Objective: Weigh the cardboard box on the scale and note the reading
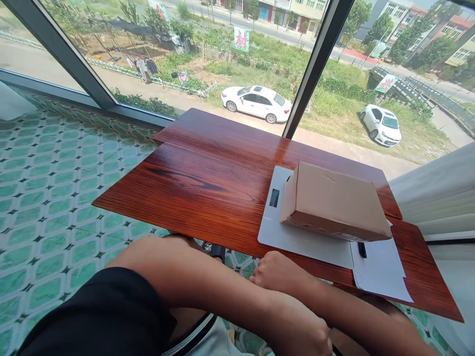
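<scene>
While my forearms (215,282) cross by the table (178,193), carton (337,198) lies untouched beyond

1. L hand (317,331), qty 1: nearest, at end of arm w/ black sleeve (96,316). Fingers mostly hidden; can't tell if clenched or loose, or if anything's in it. L forearm passes over R in view, prob. just an easy pose, as neither arm reaches out.

2. R hand (273,269), qty 1: just past L forearm, nr front edge of table; contact can't be judged. Fingers curled in, loosely clenched, nothing seen in grasp. Prob. folded b/c there's no load to carry.

3. Papers (382,277): white sheets, R front of table. Small black object (362,249) on top, type unclear; poss. put there as a weight.

4. Silver-grey slab (267,227): flat on table, small dark rectangle (274,198) nr its L end. Lies level, so gives even support, I'd say.

5. Carton: brown cardboard, on the slab, broad face up, R end reaching over the papers in view. Laid low, prob. for stability.

6. Window frame (315,64): dark, behind table; table set close, prob. for daylight. White curtain (441,198) at R.

7. Outside: white car (256,103), 2nd white car (381,125) further R, sign (241,39) w/ red character.
</scene>
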The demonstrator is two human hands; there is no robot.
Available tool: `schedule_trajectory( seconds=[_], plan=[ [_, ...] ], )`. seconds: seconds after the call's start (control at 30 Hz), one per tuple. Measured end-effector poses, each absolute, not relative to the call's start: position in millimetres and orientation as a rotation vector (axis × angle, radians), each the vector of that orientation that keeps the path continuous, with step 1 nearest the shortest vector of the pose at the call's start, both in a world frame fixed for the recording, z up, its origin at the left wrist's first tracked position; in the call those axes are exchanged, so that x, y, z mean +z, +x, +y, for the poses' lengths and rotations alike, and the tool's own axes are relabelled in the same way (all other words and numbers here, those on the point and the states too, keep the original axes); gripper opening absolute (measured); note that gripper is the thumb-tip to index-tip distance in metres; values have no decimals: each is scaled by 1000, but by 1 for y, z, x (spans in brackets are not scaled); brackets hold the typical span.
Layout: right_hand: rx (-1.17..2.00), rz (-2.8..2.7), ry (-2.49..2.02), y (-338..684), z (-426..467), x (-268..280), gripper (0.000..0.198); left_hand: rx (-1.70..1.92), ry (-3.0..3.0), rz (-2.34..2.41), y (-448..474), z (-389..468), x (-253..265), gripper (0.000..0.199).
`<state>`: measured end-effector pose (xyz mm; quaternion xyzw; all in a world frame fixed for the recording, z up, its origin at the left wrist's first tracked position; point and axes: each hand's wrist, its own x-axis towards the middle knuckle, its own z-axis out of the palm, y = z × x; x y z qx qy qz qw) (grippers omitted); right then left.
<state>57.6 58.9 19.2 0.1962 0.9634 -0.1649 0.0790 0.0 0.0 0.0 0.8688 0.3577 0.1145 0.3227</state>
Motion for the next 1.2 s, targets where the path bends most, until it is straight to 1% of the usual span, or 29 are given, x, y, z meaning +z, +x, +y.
schedule_trajectory(
  seconds=[0.1,0.17,0.2,0.27,0.3,0.4,0.53,0.73,0.83,0.97,1.07,1.13,1.2],
  plan=[
    [-438,2831,803,75,61,42,17,362,2399,520,-16,14,23,20],
    [-425,2854,1034,88,62,60,19,458,2524,147,-23,27,44,18],
    [-372,2891,1147,94,62,68,21,608,2723,-171,-25,33,54,21],
    [-217,3003,1318,106,62,80,25,910,3032,-423,-27,44,74,28],
    [-133,3057,1382,111,63,84,26,992,3116,-455,-27,49,82,29],
    [30,3158,1528,124,64,94,29,1022,3225,-359,-28,57,100,25],
    [83,3213,1733,142,66,105,36,970,3270,-201,-30,65,115,20],
    [314,3229,2365,171,69,105,45,1042,3302,79,-28,81,128,22],
    [352,3165,2599,181,69,101,45,1089,3270,269,-28,90,129,22],
    [313,3035,2945,193,67,94,46,1166,3094,592,-33,101,125,21],
    [223,2821,3338,203,67,85,42,1207,2875,834,-37,108,116,23],
    [232,2707,3497,208,67,78,33,1247,2691,986,-40,112,109,24],
    [289,2651,3564,212,68,72,23,1333,2494,1108,-42,117,100,21]
  ],
)
